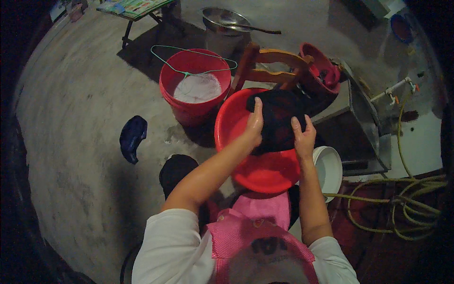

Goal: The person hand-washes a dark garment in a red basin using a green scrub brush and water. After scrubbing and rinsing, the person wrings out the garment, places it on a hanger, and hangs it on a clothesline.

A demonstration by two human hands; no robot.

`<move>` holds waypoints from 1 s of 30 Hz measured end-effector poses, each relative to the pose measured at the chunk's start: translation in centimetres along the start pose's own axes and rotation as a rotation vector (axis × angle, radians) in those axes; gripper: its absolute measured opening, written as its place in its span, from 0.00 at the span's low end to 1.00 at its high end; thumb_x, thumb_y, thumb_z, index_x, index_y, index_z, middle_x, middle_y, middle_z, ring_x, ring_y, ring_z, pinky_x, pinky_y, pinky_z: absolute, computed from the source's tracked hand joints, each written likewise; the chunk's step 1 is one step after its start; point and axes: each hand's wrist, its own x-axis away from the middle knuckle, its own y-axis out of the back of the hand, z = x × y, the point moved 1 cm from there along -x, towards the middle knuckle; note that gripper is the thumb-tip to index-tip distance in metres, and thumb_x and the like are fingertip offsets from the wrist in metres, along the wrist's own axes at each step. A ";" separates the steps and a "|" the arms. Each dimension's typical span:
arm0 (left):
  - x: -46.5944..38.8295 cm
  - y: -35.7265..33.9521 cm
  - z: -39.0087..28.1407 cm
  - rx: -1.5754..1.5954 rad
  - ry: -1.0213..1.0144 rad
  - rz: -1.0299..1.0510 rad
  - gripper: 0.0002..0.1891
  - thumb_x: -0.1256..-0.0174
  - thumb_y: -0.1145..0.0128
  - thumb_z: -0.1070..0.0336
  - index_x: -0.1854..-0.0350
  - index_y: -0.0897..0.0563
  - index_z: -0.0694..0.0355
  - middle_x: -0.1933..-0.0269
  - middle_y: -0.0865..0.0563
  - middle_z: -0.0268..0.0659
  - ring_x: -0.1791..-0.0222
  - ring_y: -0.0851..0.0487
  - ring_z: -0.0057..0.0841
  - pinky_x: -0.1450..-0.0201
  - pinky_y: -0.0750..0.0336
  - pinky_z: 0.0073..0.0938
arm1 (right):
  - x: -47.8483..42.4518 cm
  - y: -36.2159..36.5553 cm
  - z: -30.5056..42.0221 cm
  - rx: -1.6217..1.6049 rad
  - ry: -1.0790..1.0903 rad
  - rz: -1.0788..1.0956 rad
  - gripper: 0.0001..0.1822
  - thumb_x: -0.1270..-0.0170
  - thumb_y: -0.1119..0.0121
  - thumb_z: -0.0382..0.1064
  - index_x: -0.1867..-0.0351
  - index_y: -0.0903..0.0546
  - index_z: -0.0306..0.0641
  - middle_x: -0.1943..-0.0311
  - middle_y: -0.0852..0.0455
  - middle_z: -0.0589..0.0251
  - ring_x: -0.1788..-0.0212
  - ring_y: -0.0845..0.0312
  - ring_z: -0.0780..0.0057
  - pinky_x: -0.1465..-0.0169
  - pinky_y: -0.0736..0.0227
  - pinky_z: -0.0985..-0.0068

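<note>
A dark, bunched piece of cloth [278, 120] is held up over a red plastic basin [266, 174] in front of me. My left hand [256, 122] grips its left side, thumb on top and the other fingers hidden. On its right side my right hand [304, 136] has hold of the cloth, with the thumb and a finger showing. Both hands look wet. The basin's bare red bottom shows below and left of the cloth; what lies under the cloth is hidden.
Behind the basin stand a red bucket [165, 88] with whitish contents, a green clothes hanger [187, 74] across it, and a wooden chair [280, 76]. A white bucket [328, 174] and coiled yellow hose [397, 200] lie right. A dark blue item [133, 138] rests on the floor.
</note>
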 end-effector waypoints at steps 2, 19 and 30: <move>-0.1 0.3 -0.2 -0.027 -0.054 -0.094 0.41 0.44 0.59 0.31 0.43 0.34 0.68 0.48 0.26 0.44 0.49 0.27 0.35 0.44 0.34 0.34 | 0.3 -0.6 1.2 0.044 -0.076 0.034 0.23 0.41 0.44 0.42 0.54 0.30 0.22 0.63 0.21 0.59 0.61 0.30 0.78 0.55 0.35 0.80; 0.1 -0.2 -0.7 -0.054 -0.073 -0.121 0.38 0.42 0.58 0.34 0.47 0.31 0.70 0.51 0.25 0.43 0.53 0.25 0.34 0.48 0.31 0.34 | 1.0 -1.1 1.0 0.062 -0.035 -0.068 0.21 0.40 0.44 0.42 0.55 0.27 0.22 0.65 0.20 0.58 0.62 0.28 0.77 0.55 0.34 0.79; 0.4 0.0 -2.3 -0.507 0.100 0.322 0.34 0.44 0.58 0.32 0.43 0.32 0.54 0.46 0.27 0.35 0.46 0.31 0.31 0.46 0.38 0.36 | -4.5 7.3 -0.1 -0.286 -0.211 -0.384 0.19 0.40 0.46 0.41 0.54 0.27 0.27 0.59 0.21 0.56 0.59 0.24 0.71 0.54 0.29 0.76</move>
